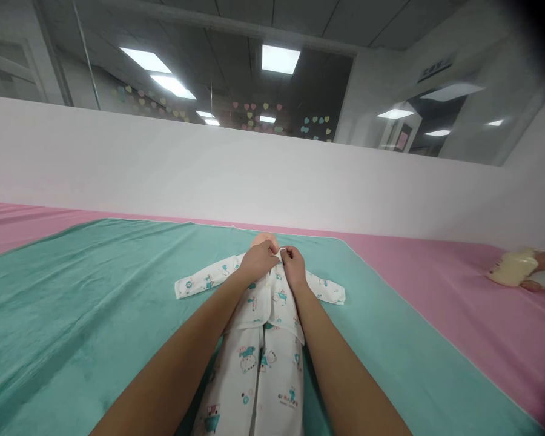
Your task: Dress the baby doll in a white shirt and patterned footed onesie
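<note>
A white pajama top [258,306] with small teal and red animal prints is on a doll that lies on its back. Its two sleeves [209,277] spread out to either side. Matching pajama pants [279,381] stretch towards me below the hem. Part of the doll's head [264,238] shows beyond the collar, mostly behind my fingers. My left hand [260,261] is closed on the collar edge from the left. Just beside it, my right hand [294,266] pinches the collar's other edge. Any fastener between the fingertips is too small to make out.
A teal blanket [118,303] lies under the doll, over a pink sheet [413,272]. A white wall [209,175] with a window above stands behind. Far right on the pink sheet is a pale yellow item [513,267] beside something brown, partly cut off.
</note>
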`<action>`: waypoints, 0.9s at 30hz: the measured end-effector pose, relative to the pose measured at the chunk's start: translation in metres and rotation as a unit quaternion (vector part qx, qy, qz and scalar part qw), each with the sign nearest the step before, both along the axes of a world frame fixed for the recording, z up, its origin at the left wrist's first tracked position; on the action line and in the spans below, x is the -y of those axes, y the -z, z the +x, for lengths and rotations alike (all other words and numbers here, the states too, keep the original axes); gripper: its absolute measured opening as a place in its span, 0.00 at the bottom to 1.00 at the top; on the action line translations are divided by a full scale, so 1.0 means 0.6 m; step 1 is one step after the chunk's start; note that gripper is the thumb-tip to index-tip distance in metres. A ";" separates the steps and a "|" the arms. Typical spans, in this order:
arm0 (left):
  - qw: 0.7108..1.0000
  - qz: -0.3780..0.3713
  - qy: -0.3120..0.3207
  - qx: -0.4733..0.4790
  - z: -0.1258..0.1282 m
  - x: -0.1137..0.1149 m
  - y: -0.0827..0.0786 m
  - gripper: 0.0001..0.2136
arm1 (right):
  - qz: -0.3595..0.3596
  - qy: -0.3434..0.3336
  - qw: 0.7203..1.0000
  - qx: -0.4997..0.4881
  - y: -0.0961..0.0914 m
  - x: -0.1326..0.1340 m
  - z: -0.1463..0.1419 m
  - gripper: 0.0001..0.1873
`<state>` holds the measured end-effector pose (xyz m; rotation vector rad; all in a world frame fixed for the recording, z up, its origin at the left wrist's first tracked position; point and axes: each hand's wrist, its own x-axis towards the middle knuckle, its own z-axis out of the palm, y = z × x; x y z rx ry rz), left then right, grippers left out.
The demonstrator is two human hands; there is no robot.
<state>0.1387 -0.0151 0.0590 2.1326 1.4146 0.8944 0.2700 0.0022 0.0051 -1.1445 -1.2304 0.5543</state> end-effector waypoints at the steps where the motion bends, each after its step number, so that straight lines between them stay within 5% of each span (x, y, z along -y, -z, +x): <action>1: 1.000 -0.012 0.021 0.020 -0.003 0.003 -0.003 0.09 | 0.000 0.005 1.000 -0.002 0.001 -0.001 0.001 0.12; 9: 0.981 -0.098 0.147 0.075 -0.043 0.012 -0.034 0.10 | -0.009 0.004 1.000 -0.011 0.003 -0.001 0.001 0.13; 13: 0.994 -0.059 0.062 0.068 -0.039 0.008 -0.031 0.11 | -0.010 0.000 1.000 -0.010 0.002 -0.003 -0.001 0.13; 18: 0.998 -0.006 -0.038 -0.058 -0.026 0.006 -0.028 0.12 | -0.017 -0.038 0.999 0.010 -0.010 0.004 -0.006 0.13; 27: 0.991 -0.067 0.018 -0.112 -0.054 0.017 -0.060 0.13 | -0.048 -0.177 0.976 0.116 -0.044 0.035 -0.008 0.16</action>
